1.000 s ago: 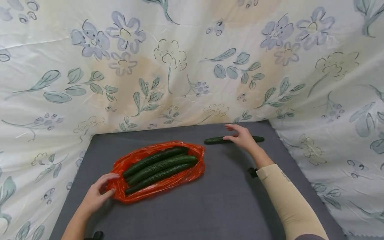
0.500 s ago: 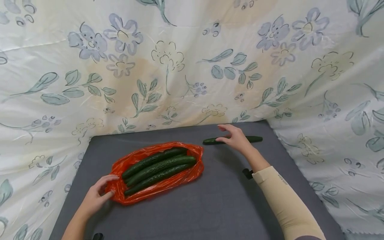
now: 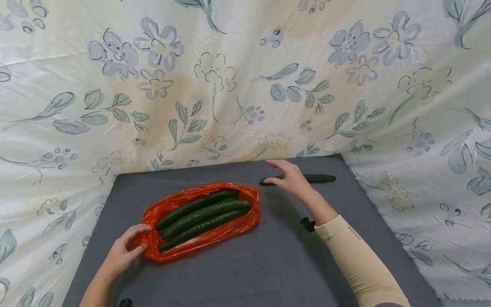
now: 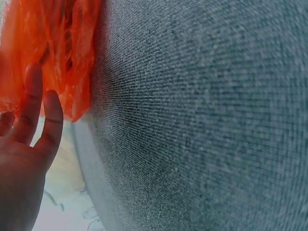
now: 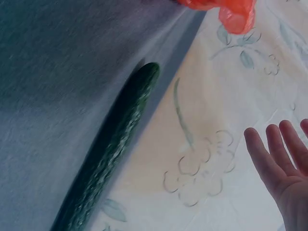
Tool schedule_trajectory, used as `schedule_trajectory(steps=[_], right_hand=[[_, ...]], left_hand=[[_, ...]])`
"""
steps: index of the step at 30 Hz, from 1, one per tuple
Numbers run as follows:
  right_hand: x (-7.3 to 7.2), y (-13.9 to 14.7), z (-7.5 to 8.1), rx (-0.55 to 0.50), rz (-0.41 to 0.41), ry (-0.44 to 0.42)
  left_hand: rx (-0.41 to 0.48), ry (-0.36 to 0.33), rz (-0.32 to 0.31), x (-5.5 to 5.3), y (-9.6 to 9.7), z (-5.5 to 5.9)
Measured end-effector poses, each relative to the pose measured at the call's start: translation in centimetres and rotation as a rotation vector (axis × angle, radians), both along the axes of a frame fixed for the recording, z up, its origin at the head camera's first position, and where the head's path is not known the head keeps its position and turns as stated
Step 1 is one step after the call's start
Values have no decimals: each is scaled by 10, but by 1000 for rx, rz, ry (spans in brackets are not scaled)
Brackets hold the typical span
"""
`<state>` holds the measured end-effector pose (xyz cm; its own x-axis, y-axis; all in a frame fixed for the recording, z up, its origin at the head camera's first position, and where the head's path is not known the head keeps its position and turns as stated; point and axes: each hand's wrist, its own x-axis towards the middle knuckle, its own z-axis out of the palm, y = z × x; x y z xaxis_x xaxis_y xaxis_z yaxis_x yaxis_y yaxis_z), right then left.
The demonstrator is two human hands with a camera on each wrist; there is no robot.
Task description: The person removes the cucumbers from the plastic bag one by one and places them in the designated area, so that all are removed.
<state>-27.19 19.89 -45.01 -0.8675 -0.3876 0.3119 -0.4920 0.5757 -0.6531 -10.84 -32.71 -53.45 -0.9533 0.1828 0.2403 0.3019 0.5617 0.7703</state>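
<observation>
Pale floral cloth hangs behind and at both sides of a dark grey bench; on the back, one cluster of three lilac flowers shows on the left and another of three on the right. Four cucumbers are in view altogether. Three of them, the bagged cucumbers, lie side by side in one red plastic bag that sits open on the left half of the bench. The fourth, a single cucumber, lies outside it to the right, near the back edge, its left end just beside the bag but apart.

Two hands are present. The left hand is at the bag's left end, its fingers relaxed and touching the plastic. The right hand is held above the left part of the single cucumber, fingers spread and thumb apart, gripping nothing; the right wrist view shows a gap between them. One beige sleeve covers the right forearm. Two small black objects show, one by each wrist.
</observation>
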Motion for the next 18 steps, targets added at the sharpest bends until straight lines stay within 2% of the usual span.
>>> schedule_trajectory(steps=[8, 13, 18], right_hand=[[9, -22, 7, 5, 60, 42], [16, -38, 13, 1, 106, 24], [18, -56, 15, -8, 152, 7]], left_hand=[[12, 3, -5, -1, -1, 0], [-7, -33, 10, -2, -2, 1], [-18, -30, 12, -1, -4, 1]])
